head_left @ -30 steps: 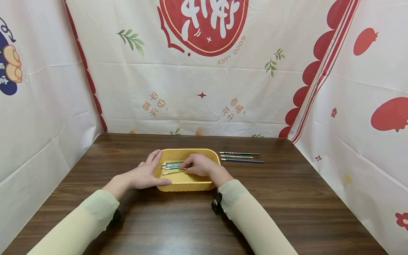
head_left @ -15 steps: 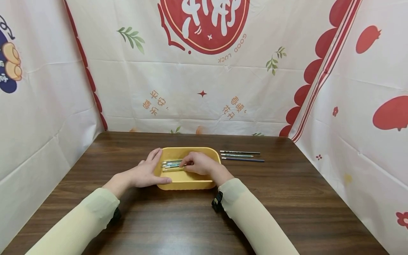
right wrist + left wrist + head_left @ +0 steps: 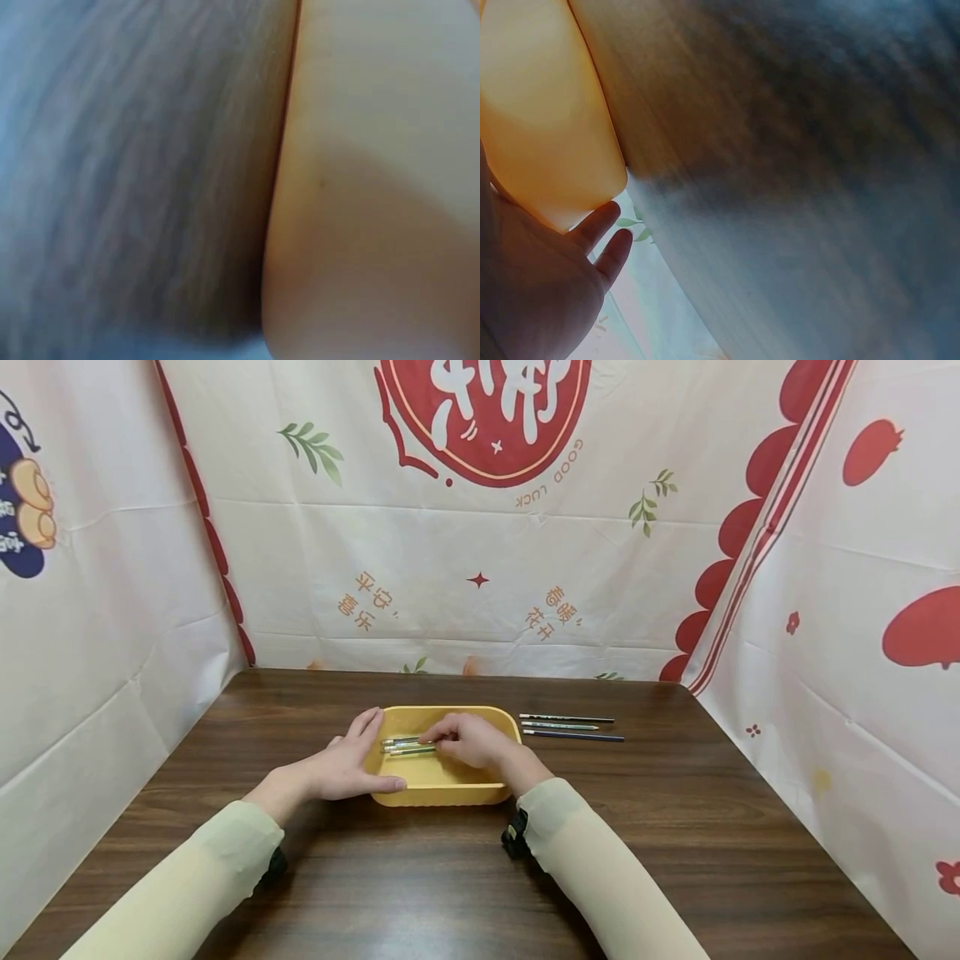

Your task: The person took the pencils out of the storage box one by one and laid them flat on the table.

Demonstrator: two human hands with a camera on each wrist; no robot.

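While the backdrop (image 3: 450, 547) reads "GOOD LUCK", the right grip (image 3: 471, 742) pinches pencils (image 3: 412, 751), with left grip (image 3: 345, 768) released

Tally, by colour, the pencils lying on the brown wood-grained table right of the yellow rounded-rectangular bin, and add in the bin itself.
Slim black pencil: 1
Slim pale blue-green pencil: 1
Slim dark blue pencil: 1
Yellow rounded-rectangular bin: 1
Total: 4
Left out: the slim pencils inside the bin; they overlap and the bare right hand partly hides them.
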